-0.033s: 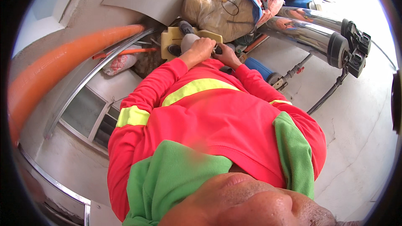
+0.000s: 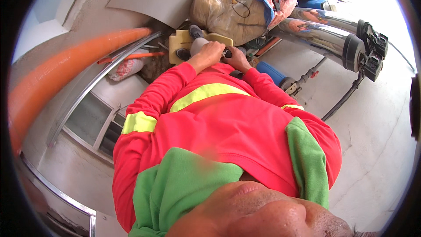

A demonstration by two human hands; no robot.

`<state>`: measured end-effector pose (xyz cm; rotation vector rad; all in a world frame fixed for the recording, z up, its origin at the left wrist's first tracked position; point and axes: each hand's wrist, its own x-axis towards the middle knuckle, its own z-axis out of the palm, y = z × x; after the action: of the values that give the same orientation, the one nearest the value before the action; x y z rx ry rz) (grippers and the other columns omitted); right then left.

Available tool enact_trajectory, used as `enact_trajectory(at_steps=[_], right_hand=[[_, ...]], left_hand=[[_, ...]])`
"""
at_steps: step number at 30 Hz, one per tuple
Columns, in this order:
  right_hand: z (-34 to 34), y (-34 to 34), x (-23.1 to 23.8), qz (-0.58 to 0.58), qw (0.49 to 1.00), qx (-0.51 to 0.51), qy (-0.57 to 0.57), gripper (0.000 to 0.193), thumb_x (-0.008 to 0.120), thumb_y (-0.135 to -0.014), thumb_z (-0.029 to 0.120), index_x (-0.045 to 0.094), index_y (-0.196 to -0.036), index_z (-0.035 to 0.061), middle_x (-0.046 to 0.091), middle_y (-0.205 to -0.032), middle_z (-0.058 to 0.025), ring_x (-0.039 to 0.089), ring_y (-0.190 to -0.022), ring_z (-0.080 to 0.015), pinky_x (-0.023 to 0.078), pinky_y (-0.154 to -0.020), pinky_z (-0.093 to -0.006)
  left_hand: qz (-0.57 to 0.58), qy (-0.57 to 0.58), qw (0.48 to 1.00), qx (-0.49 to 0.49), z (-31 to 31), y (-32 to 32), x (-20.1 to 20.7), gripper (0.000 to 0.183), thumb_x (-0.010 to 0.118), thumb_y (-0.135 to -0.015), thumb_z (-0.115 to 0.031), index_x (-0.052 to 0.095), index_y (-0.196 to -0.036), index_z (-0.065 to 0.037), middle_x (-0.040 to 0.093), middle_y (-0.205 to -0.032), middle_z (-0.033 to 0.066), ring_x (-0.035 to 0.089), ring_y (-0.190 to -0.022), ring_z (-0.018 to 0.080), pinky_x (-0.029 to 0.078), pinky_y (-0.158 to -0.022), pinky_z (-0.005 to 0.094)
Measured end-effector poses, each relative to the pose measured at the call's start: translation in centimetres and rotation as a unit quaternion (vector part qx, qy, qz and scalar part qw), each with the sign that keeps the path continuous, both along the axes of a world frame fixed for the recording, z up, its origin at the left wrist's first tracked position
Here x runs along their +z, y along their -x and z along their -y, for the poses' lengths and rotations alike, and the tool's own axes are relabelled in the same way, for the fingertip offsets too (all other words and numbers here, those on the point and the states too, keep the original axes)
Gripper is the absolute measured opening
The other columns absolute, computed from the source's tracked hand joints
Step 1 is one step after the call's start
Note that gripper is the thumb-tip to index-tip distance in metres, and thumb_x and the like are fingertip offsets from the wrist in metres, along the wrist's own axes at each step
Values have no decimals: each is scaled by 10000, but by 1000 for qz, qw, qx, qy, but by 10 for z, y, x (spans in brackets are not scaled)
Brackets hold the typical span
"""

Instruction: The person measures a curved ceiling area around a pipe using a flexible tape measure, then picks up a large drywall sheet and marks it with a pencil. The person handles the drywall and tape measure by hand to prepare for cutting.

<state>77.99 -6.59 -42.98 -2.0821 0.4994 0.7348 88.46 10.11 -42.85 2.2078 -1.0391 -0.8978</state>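
A small dark item lies between the curled left hand and half-curled right hand, close beside both; I cannot tell its long axis or either grip.

There is a small dark thing, with a little pale bit showing at its left side. It is between the two hands, with the left hand on one side and the right hand on the other. The fingers of both hands are bent close around it and hide most of it. It is near the bottom of the red shirt. Its full shape, and which way it points, are too hard to see.
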Motion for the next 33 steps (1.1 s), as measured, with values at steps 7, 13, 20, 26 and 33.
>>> enact_trajectory(at_steps=[7, 13, 20, 26, 33], right_hand=[[13, -4, 7, 54, 977, -123, -163, 555, 758, -880, 255, 601, -1368, 43, 686, -1250, -122, 650, -1123, -191, 485, -1020, -325], [21, -18, 28, 25, 865, -320, -385, 452, 580, -1051, 316, 590, -1385, 12, 642, -1300, -62, 580, -1205, -140, 430, -1070, -302], [16, -27, 23, 103, 881, -288, -360, 509, 461, -1102, 401, 546, -1393, -9, 613, -1311, -70, 551, -1225, -146, 391, -1087, -292], [13, -23, -4, 115, 927, -212, -287, 533, 396, -1118, 405, 536, -1388, -34, 586, -1385, -128, 525, -1309, -208, 369, -1121, -314], [17, -32, 1, 48, 967, -149, -199, 544, 420, -1109, 413, 572, -1357, -47, 633, -1335, -170, 563, -1290, -238, 394, -1105, -332]], left_hand=[[-73, 73, 994, -21, 7, -27, -15, 243, 760, -843, -286, 735, -909, -54, 731, -919, 224, 713, -922, 413, 556, -827, 513], [44, 65, 995, -68, 25, -36, -8, 106, 657, -890, -146, 688, -933, -55, 714, -962, 178, 705, -935, 390, 567, -822, 499], [63, 19, 996, -62, 33, -49, 11, 92, 611, -880, -89, 673, -926, -38, 703, -955, 195, 713, -913, 405, 579, -774, 519], [79, 45, 994, -54, 24, -49, 18, 106, 616, -871, -95, 685, -939, -54, 720, -928, 166, 729, -883, 376, 588, -766, 488], [74, 61, 995, -38, 13, -46, 18, 106, 650, -897, -167, 614, -941, -78, 673, -926, 132, 696, -889, 383, 571, -737, 515]])
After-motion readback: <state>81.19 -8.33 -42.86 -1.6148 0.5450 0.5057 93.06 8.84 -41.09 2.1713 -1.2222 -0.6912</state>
